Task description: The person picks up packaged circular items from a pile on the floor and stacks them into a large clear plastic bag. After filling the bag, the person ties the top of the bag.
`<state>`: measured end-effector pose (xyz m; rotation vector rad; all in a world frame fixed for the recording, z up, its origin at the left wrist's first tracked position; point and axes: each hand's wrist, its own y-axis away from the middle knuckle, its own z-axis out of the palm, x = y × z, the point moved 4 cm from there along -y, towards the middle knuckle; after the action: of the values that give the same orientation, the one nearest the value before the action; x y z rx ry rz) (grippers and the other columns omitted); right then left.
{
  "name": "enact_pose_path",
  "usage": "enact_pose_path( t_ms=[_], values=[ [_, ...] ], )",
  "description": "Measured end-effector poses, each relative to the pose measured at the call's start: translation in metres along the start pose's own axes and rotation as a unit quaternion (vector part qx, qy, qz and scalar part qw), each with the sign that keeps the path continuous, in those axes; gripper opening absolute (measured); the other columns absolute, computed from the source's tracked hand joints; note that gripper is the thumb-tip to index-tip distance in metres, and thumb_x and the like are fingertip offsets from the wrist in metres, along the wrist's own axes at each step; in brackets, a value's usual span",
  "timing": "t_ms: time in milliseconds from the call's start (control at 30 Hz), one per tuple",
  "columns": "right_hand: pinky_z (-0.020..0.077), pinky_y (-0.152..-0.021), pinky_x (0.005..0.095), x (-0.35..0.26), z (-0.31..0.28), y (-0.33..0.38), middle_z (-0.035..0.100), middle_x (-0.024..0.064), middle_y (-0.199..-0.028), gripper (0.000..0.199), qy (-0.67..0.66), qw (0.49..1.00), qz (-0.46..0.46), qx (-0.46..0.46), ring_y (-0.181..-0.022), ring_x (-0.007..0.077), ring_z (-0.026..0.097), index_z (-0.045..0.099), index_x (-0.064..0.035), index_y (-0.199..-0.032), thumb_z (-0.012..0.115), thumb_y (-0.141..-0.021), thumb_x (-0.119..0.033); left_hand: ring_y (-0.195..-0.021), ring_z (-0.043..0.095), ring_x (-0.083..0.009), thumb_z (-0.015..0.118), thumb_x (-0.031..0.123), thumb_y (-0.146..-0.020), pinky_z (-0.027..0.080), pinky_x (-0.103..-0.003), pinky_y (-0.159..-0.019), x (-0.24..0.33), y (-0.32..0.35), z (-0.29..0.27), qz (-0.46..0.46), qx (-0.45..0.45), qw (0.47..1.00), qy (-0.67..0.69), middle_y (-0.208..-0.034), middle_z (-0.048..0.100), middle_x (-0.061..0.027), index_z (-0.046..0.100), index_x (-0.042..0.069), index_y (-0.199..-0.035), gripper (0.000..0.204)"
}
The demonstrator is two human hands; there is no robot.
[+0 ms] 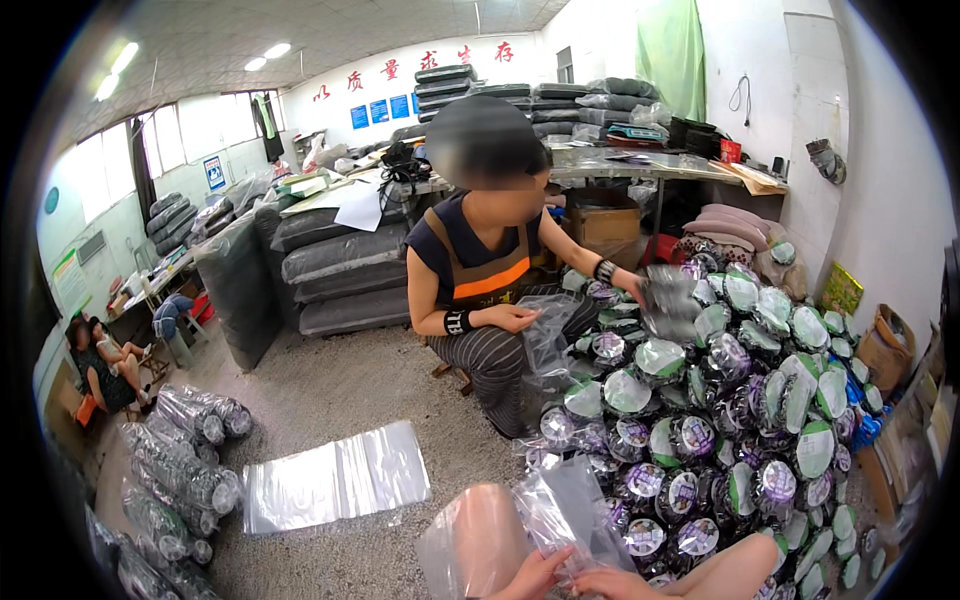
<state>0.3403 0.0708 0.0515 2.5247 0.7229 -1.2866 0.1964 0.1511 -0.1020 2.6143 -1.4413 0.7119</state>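
Bottom centre of the frame: left hand and right hand, both pinching one clear plastic bag that stands open above them, just beside the wearer's knee. Left fingers curl on the bag's lower edge; right fingers lie flatter on it, grip partly cut off by the frame edge.

Right half of the frame: one big heap of round packs on the floor, far too many to count, each a flat coil in clear wrap with a green-and-white or purple-and-white round label. The bag touches the heap's near edge.

Centre: one co-worker squatting on a low stool, dark top with an orange stripe, holding a second clear bag in one hand and reaching into the heap with the other.

Lower left: one flat stack of clear bags on the floor. Left of it, about five long clear sleeves filled with packs, lying side by side.

Far left: two people seated.

Upper middle: grey wrapped bundles stacked three high, more on top at the back wall. One brown cardboard box under the worktop. Back wall: red characters, three blue rectangular signs. Green curtain, upper right.
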Motion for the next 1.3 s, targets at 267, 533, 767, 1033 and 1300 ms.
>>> enact_pose_path(
  t_ms=[267, 533, 767, 1033, 1300],
  values=[
    [0.0389, -0.097, 0.0322, 0.050, -0.009, 0.024, 0.057, 0.0121, -0.112, 0.038, -0.313, 0.865, 0.196, 0.340, -0.111, 0.0191, 0.051, 0.046, -0.0022, -0.120, 0.053, -0.082, 0.002, -0.092, 0.061, -0.0209, 0.048, 0.025, -0.094, 0.048, -0.034, -0.083, 0.059, -0.004, -0.058, -0.320, 0.032, 0.737, 0.594, -0.101, 0.066, -0.0152, 0.062, 0.001, -0.111, 0.032],
    [0.0471, -0.072, 0.0221, 0.130, -0.023, -0.017, 0.061, 0.0039, -0.080, 0.013, -0.445, 0.849, 0.242, 0.154, -0.078, 0.0106, 0.059, 0.055, -0.0005, -0.095, 0.060, -0.087, -0.009, -0.084, 0.061, -0.0192, 0.049, 0.024, -0.094, 0.048, -0.033, -0.075, 0.044, -0.020, -0.027, -0.312, 0.033, 0.812, 0.493, -0.095, 0.067, -0.0130, 0.062, -0.002, -0.106, 0.032],
    [0.0469, -0.073, 0.0244, 0.158, -0.030, -0.080, 0.059, 0.0044, -0.093, 0.021, -0.555, 0.788, 0.257, 0.068, -0.081, 0.0111, 0.058, 0.056, -0.0023, -0.095, 0.060, -0.090, -0.022, -0.073, 0.059, -0.0100, 0.054, 0.021, -0.092, 0.047, -0.024, -0.066, 0.031, -0.042, -0.049, -0.471, 0.178, 0.688, 0.522, -0.081, 0.067, -0.0051, 0.065, -0.003, -0.098, 0.027],
    [0.0388, -0.055, 0.0238, 0.125, -0.039, -0.084, 0.053, 0.0012, -0.065, 0.028, -0.319, 0.940, 0.122, -0.001, -0.061, 0.0072, 0.047, 0.056, -0.0009, -0.081, 0.071, -0.081, -0.024, -0.078, 0.059, -0.0124, 0.055, 0.019, -0.091, 0.047, -0.026, -0.068, 0.046, -0.031, -0.057, -0.475, 0.264, 0.694, 0.473, -0.087, 0.066, -0.0079, 0.064, -0.004, -0.098, 0.026],
    [0.0418, -0.057, 0.0267, 0.095, -0.079, -0.017, 0.059, 0.0052, -0.070, 0.025, -0.212, 0.957, 0.104, 0.166, -0.061, 0.0107, 0.051, 0.060, 0.0001, -0.084, 0.070, -0.080, -0.022, -0.074, 0.055, -0.0113, 0.067, 0.019, -0.085, 0.045, -0.025, -0.064, 0.092, -0.010, -0.093, -0.473, 0.327, 0.686, 0.446, -0.081, 0.061, -0.0042, 0.059, 0.000, -0.094, 0.022]
  ],
)
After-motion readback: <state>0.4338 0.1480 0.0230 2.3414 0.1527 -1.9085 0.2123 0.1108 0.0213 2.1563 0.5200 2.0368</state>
